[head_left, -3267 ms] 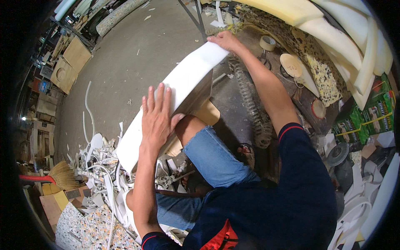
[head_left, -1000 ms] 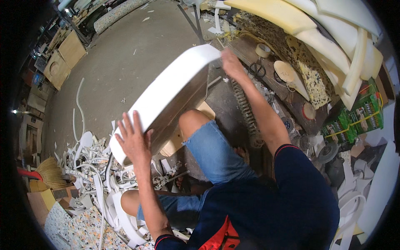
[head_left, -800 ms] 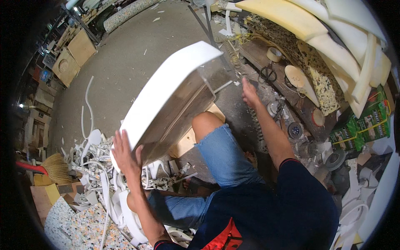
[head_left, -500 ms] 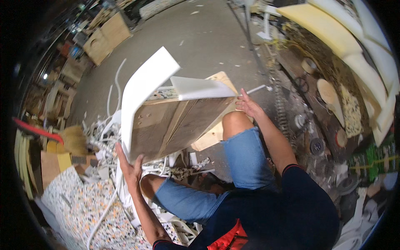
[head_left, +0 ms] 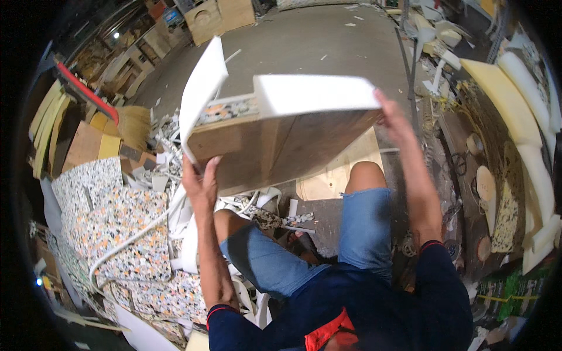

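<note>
Above the person's knees, a wooden frame piece with white foam glued on its upper faces is tilted in the air, well off the floor. Its lower left corner sits in the left hand, fingers curled around it, while the right hand presses on the right end; its fingers are blurred, probably spread. Green packages lie at the lower right, a brown cardboard box far up.

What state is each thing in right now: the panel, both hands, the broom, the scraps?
Foam-covered wooden panel: lifted, tilted, wooden underside facing the camera.
Left hand: gripping the panel's lower left edge.
Right hand: holding the panel's right end.
Broom: lying on the floor.
White foam scraps: piled loose under the panel.
</note>
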### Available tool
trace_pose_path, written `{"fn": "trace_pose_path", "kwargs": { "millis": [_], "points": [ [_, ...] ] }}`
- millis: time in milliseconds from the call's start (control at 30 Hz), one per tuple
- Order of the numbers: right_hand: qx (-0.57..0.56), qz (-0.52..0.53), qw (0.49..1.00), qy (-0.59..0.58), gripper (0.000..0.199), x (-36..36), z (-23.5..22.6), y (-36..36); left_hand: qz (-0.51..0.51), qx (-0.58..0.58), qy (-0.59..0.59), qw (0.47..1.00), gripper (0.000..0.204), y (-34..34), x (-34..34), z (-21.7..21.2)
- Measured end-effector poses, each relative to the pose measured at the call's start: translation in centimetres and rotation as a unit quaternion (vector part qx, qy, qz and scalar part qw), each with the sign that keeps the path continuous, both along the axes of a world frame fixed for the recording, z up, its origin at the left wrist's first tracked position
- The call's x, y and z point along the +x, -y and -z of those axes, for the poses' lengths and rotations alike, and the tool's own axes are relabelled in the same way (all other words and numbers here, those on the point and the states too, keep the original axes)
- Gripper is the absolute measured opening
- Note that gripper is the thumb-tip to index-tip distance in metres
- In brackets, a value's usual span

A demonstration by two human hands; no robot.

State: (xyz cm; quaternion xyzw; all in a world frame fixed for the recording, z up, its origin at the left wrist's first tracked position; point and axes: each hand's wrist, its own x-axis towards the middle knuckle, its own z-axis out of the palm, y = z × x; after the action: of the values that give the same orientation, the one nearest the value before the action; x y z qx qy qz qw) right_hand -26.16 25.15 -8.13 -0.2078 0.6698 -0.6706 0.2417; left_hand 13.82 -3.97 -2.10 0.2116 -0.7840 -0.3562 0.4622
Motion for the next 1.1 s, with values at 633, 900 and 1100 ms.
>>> {"fn": "trace_pose_path", "kwargs": {
  "millis": [633,900,1100],
  "points": [
    [0.088,0.136,0.973,-0.165,0.066,-3.7,-1.6,-11.0,-0.001,-0.216,0.053,0.975,0.088,-14.7,-7.4,5.3],
    [0.086,0.146,0.972,-0.161,0.064,-2.0,-2.1,-11.4,0.046,-0.335,0.227,0.913,0.085,-12.7,-8.6,4.0],
    [0.077,0.134,0.973,-0.17,0.064,-2.1,-1.7,-11.7,0.014,-0.364,0.275,0.889,0.083,-13.3,-9.0,3.5]
  ]
}}
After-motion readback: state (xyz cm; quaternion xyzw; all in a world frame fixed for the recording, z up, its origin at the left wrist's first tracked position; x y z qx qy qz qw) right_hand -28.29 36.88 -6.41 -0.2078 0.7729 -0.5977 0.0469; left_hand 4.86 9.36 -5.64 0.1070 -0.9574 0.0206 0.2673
